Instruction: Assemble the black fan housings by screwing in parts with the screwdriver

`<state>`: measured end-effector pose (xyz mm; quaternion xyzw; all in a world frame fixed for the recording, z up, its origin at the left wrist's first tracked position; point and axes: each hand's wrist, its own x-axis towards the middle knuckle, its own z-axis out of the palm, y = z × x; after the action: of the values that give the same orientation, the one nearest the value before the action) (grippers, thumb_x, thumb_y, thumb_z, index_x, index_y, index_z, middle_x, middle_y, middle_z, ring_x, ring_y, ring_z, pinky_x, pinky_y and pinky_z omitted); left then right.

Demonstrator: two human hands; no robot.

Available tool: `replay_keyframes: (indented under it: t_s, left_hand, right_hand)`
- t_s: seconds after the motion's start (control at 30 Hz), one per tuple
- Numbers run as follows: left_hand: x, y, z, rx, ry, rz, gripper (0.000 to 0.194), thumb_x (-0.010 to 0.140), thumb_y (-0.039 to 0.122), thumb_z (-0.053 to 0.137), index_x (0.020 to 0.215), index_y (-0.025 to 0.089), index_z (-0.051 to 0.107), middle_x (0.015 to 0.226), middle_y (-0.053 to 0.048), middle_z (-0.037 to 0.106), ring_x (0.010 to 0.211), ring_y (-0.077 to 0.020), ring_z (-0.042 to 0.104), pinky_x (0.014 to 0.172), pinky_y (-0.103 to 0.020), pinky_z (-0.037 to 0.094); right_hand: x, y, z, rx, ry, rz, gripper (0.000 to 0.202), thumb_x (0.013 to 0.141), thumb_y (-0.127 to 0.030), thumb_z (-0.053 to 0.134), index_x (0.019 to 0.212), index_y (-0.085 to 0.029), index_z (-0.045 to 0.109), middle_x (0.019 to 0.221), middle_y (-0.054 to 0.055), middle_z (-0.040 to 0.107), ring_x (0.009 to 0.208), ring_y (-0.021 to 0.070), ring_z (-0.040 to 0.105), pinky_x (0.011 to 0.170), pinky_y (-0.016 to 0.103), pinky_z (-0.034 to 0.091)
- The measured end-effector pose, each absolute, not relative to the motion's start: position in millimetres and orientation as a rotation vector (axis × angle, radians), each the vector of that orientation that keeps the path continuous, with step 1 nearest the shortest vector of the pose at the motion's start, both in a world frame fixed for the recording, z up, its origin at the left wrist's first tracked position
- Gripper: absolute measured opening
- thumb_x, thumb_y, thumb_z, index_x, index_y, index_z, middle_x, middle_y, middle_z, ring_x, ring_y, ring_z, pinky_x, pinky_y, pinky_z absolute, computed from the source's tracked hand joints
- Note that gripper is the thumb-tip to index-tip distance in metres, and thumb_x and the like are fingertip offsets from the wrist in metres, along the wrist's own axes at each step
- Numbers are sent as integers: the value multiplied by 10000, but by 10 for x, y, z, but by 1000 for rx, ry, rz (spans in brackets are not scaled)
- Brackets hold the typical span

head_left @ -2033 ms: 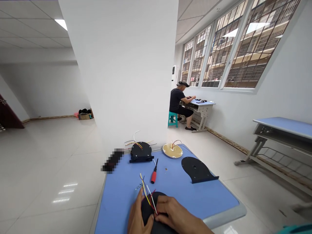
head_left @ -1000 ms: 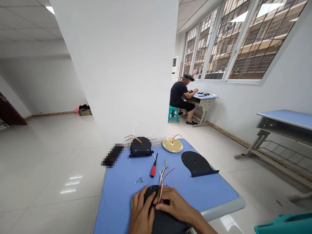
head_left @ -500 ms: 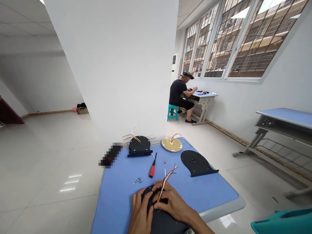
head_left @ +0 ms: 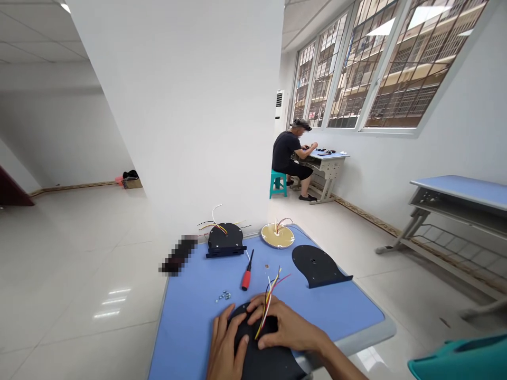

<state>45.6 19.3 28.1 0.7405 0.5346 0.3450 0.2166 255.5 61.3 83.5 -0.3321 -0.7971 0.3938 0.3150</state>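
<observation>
- Head view: black plate, near side of worktop; long axis runs forward, rounded end pointing away, slightly left.
- Left hand: fingers spread on plate.
- Right hand: curved around wires; cannot tell whether gripping.

Head-worn view, forward and down over blue desk

nearest plate: part-covered, cut off below | dark item: pixelated

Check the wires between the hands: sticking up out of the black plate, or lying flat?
Sticking up: the wires rise from the black plate between the left hand and right hand, ends fanned apart.
</observation>
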Motion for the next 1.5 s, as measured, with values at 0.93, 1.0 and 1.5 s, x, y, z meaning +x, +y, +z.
replay_keyframes:
  t_s: [0.93,1.0,1.5]
  left_hand:
    - [84,763,571,2021,1696,1212,372,846,429,458,711,212,728,731,-103,691,752,-296,619,753,-506,521]
    - [91,724,603,1953,1681,1229,351,832,456,486,714,218,716,733,-88,711,739,-279,645,751,-479,537]
    - [661,-22,989,1200,1184,1276,469,678,609,739,920,209,746,770,-43,770,784,-198,726,788,-287,587]
  right_hand:
    - [2921,1015,785,-1093,-1477,440,290,918,-331,521,1161,-191,591,1031,98,714,838,201,691,767,379,573]
    - [3104,949,801,-1109,-1252,436,301,896,-377,560,1119,-175,580,959,92,723,744,188,688,692,361,582]
    - [3047,-147,1601,-964,-1226,612,185,914,-388,597,1025,-242,584,882,62,708,573,151,630,562,313,572]
